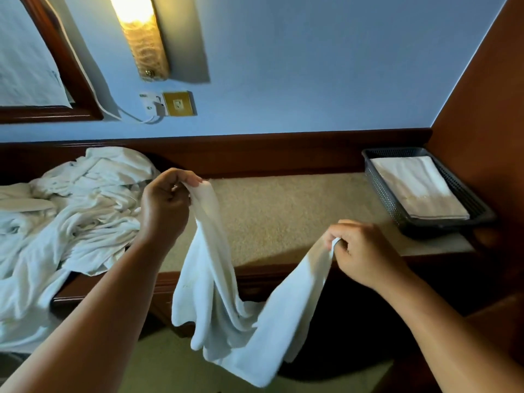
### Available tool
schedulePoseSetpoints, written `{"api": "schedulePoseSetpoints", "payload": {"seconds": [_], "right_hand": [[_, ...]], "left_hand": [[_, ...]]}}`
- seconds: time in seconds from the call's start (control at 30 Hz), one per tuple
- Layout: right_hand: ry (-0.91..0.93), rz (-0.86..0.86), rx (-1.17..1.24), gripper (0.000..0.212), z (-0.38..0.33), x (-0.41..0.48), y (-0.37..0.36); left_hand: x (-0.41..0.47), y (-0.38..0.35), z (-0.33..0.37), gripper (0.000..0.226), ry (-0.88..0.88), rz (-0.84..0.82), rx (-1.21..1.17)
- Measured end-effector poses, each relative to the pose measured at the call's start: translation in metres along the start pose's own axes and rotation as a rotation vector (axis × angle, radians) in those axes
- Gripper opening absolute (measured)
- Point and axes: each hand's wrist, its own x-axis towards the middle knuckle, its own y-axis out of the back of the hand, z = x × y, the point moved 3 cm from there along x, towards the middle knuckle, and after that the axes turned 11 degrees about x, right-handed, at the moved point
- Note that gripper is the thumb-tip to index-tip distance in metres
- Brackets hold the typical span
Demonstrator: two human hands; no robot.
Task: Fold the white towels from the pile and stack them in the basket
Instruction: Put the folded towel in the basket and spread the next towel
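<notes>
Towel (pixel 215 293) sags in front of the desk (pixel 283 217), the left hand (pixel 164 202) and right hand (pixel 360 251) each pinching a corner, likely to spread it for folding. Pile (pixel 85 199) lies at 9 o'clock. Basket (pixel 380 177), at 2 o'clock, already holds folded ones.

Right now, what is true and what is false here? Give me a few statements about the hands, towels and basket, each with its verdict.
1. The left hand and the right hand grip one towel. True.
2. The basket holds nothing. False: a folded towel lies in it.
3. The pile lies on the left-hand side. True.
4. The towel lies flat on the counter. False: it hangs sagging between the hands, in front of the counter's edge.
5. The lamp is off. False: it glows.
</notes>
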Motion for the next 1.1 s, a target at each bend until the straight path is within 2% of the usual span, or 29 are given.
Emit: {"api": "schedulePoseSetpoints", "payload": {"seconds": [0.1,0.23,0.3,0.4,0.47,0.57,0.7,0.83,0.97,1.1], "right_hand": [[0.114,-0.025,0.210,0.021,-0.026,-0.009,-0.019],[0.098,-0.025,0.470,0.031,-0.056,-0.008,-0.028],[0.112,-0.028,0.464,0.029,-0.068,-0.001,-0.028],[0.192,-0.086,0.471,0.015,-0.084,0.010,-0.025],[0.267,-0.139,0.451,0.008,-0.090,0.016,-0.022],[0.390,-0.145,0.361,0.018,-0.093,0.023,-0.017],[0.477,0.047,0.215,0.025,-0.090,0.031,-0.011],[0.462,0.222,0.209,0.021,-0.085,0.038,-0.005],[0.404,0.244,0.311,0.014,-0.077,0.041,-0.003],[0.362,0.257,0.352,0.007,-0.069,0.042,0.000]], "left_hand": [[-0.008,-0.014,0.013,0.057,0.024,-0.122,-0.208],[-0.024,-0.028,0.030,0.053,0.104,-0.288,-0.383],[-0.032,-0.034,0.036,0.043,0.179,-0.350,-0.490],[-0.041,-0.038,0.041,0.021,0.253,-0.402,-0.628],[-0.048,-0.041,0.043,0.017,0.248,-0.406,-0.610],[-0.054,-0.043,0.047,0.036,0.178,-0.346,-0.459],[-0.060,-0.048,0.051,0.039,0.220,-0.313,-0.559],[-0.066,-0.056,0.049,0.048,0.388,-0.289,-0.738],[-0.073,-0.064,0.057,0.056,0.481,-0.374,-0.928],[-0.070,-0.068,0.058,0.055,0.417,-0.348,-0.829]]}}
